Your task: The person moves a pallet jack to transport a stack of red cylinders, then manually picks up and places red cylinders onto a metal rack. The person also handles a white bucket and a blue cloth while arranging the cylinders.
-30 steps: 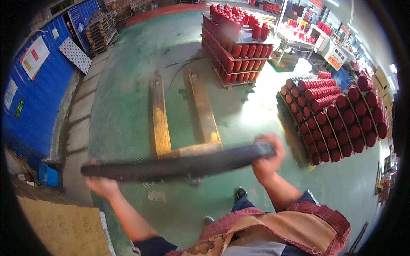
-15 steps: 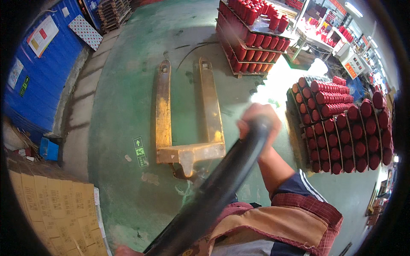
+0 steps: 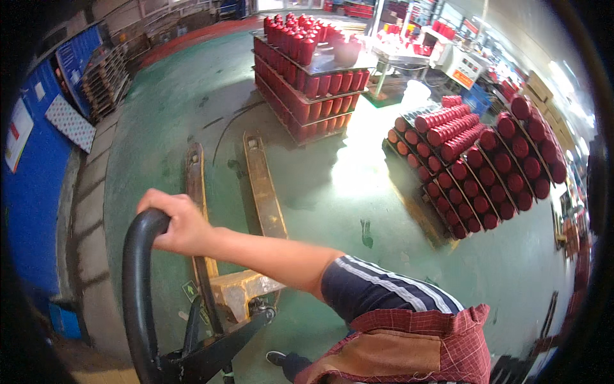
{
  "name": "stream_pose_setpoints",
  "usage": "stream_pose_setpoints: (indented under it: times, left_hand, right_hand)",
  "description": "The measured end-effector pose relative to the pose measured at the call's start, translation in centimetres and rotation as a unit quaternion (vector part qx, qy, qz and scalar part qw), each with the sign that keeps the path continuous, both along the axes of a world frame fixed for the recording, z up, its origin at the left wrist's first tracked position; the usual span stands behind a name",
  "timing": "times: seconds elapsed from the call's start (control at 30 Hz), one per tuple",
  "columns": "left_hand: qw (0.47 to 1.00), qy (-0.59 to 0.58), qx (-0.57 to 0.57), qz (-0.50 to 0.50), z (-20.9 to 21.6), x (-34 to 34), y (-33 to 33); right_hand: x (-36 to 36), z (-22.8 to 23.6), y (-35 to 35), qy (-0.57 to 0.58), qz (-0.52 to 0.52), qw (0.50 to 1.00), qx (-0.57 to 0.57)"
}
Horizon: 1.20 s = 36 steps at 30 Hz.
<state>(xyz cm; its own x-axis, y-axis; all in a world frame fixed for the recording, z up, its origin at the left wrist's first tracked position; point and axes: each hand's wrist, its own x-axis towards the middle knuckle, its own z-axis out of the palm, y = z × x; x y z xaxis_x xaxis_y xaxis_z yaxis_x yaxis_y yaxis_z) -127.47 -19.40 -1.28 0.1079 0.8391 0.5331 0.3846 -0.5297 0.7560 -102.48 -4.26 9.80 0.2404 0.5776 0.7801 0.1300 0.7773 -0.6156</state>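
The person's right hand (image 3: pixel 176 223) was closed firmly around the upper bend of a thick black tubular loop handle (image 3: pixel 135 281), the fingers curled over the tube and the back of the hand facing up; the fingertips were hidden behind the bar. The left hand lay outside the view, so whether it was open or holding anything could not be told. The handle belonged to a worn yellow metal pallet truck (image 3: pixel 236 291), which stood on the green painted floor (image 3: pixel 320 214), nearer the floor's left edge, where a grey concrete strip (image 3: pixel 96 224) ran beside a blue panelled wall (image 3: pixel 35 217). The bottom of the loop was cut off by the lower rim of the view, and the dark linkage joining it to the truck was shadowed and hard to make out. The bare forearm crossed in front of both long flat forks, covering part of the left fork (image 3: pixel 195 176) and the near end of the right fork (image 3: pixel 263 189). The forks' long axis ran away from the person and slightly leftward, their rounded tips pointing toward the floor's far edge. Beyond the tips, to the right, stood a tiered stack of glossy red bottles (image 3: pixel 310 86); farther right, dark red cylinders (image 3: pixel 489 176) lay on their sides in layers. Bright glare washed out the floor between these two stacks.
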Motion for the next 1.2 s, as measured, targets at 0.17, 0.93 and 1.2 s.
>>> stream_pose_setpoints:
  times: [0.17, 0.93, 1.2]
  left_hand:
    - [0.999, -0.036, 0.021, 0.016, -0.5, -10.1, 8.5]
    - [0.931, -0.322, 0.133, 0.108, 9.2, -46.5, 70.5]
    - [0.946, -0.307, 0.078, 0.075, 8.2, -47.0, 101.2]
  right_hand:
    - [-7.4, -0.7, 7.9, 0.0, -0.031, 0.999, -0.008]
    - [-33.4, -1.2, 54.9, 0.001, -0.059, 0.996, -0.065]
    - [-33.7, -1.2, 73.0, 0.023, -0.124, 0.991, -0.049]
